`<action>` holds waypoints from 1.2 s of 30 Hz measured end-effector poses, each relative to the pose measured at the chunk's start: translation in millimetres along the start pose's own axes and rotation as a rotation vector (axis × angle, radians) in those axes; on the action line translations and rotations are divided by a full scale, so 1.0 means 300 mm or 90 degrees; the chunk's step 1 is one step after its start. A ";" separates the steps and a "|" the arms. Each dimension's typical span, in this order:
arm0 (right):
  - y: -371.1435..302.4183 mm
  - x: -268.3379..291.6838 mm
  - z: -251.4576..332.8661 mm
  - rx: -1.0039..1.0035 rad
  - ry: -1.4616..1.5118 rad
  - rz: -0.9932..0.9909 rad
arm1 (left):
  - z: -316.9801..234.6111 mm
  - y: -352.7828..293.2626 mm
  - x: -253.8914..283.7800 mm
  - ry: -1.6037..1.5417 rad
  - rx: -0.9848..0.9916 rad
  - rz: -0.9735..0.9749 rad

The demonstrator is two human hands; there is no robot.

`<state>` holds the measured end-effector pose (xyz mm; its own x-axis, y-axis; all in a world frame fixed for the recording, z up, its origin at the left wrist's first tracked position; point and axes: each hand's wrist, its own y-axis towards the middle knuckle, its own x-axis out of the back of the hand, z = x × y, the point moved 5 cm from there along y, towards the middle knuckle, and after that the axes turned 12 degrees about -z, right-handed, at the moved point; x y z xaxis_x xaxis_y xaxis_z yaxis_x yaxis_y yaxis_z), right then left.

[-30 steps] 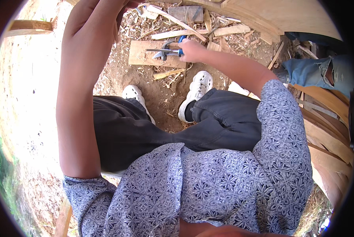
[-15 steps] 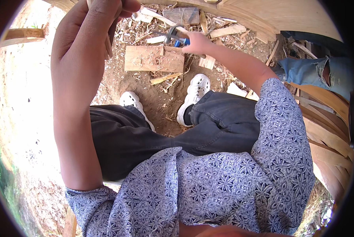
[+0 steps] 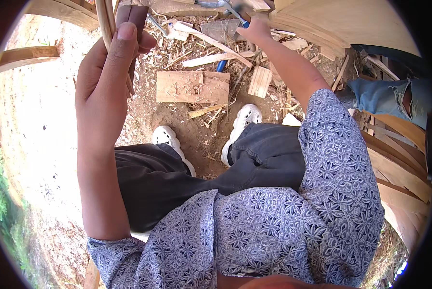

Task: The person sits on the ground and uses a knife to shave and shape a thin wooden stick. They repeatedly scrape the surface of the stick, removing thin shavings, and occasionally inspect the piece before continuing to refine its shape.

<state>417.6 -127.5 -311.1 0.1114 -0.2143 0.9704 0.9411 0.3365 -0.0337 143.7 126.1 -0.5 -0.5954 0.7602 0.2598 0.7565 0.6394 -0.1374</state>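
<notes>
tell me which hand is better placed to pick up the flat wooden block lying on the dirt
Probably the right hand: it is extended low near the wooden block, while the left hand is raised, gripping thin strips.

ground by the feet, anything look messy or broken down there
Yes: the dirt ground around the flat wooden block is littered with wood shavings and splintered offcuts. The block's top face looks gouged and chipped.

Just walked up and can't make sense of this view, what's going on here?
A person sits over dirt ground littered with wood scraps. Their left hand is raised, gripping thin curved wooden strips. Their right hand is stretched out far ahead, closed on a blue-handled tool near the scrap pile. A flat wooden block lies on the ground between the two hands, beyond their white shoes.
</notes>
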 end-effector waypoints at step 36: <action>-0.485 -0.009 0.698 0.410 -0.052 0.382 | -0.111 -0.047 0.067 -0.214 -0.097 -0.161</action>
<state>213.4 16.0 -258.7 0.4823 0.2225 0.8473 0.3655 0.8279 -0.4254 130.0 128.6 38.6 -0.8023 0.5938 -0.0616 0.5926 0.8046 0.0388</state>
